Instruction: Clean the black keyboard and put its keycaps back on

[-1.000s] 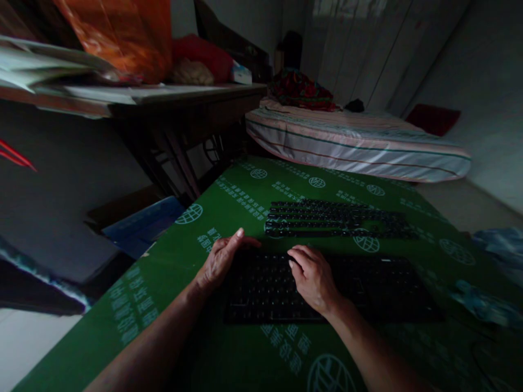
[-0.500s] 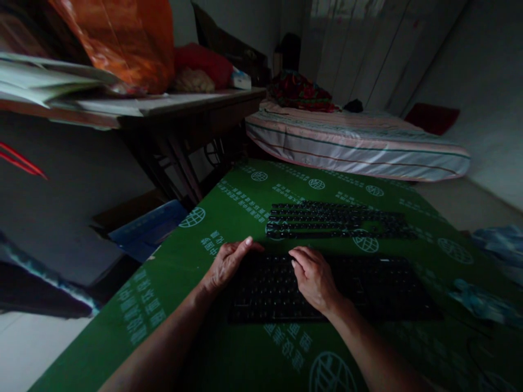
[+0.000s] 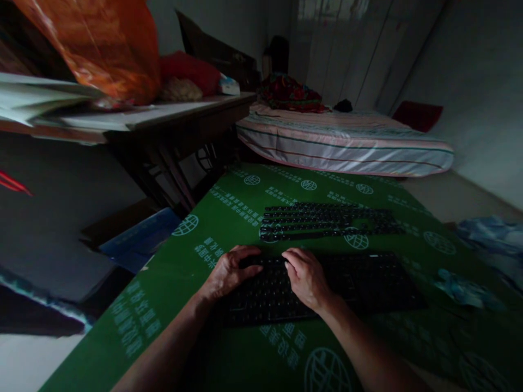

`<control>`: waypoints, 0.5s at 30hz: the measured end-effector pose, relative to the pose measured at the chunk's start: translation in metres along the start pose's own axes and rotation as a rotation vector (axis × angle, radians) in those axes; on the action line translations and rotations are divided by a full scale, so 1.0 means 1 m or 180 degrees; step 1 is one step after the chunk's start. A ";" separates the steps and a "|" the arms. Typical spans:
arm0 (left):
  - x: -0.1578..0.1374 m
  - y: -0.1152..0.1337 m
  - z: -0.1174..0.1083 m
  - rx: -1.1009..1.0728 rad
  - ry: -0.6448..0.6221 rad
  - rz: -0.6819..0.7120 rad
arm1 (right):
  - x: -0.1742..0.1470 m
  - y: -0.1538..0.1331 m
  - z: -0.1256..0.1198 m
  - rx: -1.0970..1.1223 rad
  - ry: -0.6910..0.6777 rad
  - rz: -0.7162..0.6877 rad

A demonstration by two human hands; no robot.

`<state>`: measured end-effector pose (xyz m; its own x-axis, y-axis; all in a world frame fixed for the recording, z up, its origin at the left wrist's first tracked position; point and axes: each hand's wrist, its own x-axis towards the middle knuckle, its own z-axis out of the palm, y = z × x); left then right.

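A black keyboard (image 3: 272,305) lies on the green printed tabletop (image 3: 171,294), its left half set with keys and its right part a darker, bare-looking patch. My left hand (image 3: 231,272) rests at the keyboard's upper left corner, thumb over the keys and fingers along the back edge, with a gap between them. Over the top row, my right hand (image 3: 308,277) has its fingers bent and drawn together, tips down at the keys. Whatever those fingertips may hold is too small and dark to make out. Behind the keyboard, loose black keycaps (image 3: 304,220) are laid out in rows.
Crumpled bluish plastic (image 3: 469,291) lies on the table's right side, near a thin dark cable. A bed (image 3: 347,144) stands beyond the far edge. At left is a higher desk (image 3: 180,117) with an orange bag (image 3: 110,51) and papers.
My left thumb has come down from its raised position onto the keys. My right hand stays over the top row with little movement. The view has shifted slightly.
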<state>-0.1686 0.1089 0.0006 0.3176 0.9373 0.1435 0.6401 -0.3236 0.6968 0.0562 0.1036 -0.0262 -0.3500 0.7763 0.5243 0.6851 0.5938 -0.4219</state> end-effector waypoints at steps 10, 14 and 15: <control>0.015 -0.009 -0.001 0.0219 -0.0064 -0.0212 | 0.015 0.000 -0.010 -0.0303 -0.0395 0.0109; 0.021 -0.004 -0.001 0.0271 -0.0063 -0.0436 | 0.020 0.004 -0.010 -0.0397 -0.0454 0.0125; 0.021 -0.002 -0.001 0.0295 -0.0048 -0.0423 | 0.021 0.004 -0.010 -0.0420 -0.0470 0.0125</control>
<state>-0.1638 0.1296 0.0035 0.2356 0.9709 0.0434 0.7388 -0.2079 0.6410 0.0583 0.1202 -0.0098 -0.4045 0.8267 0.3910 0.7745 0.5370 -0.3342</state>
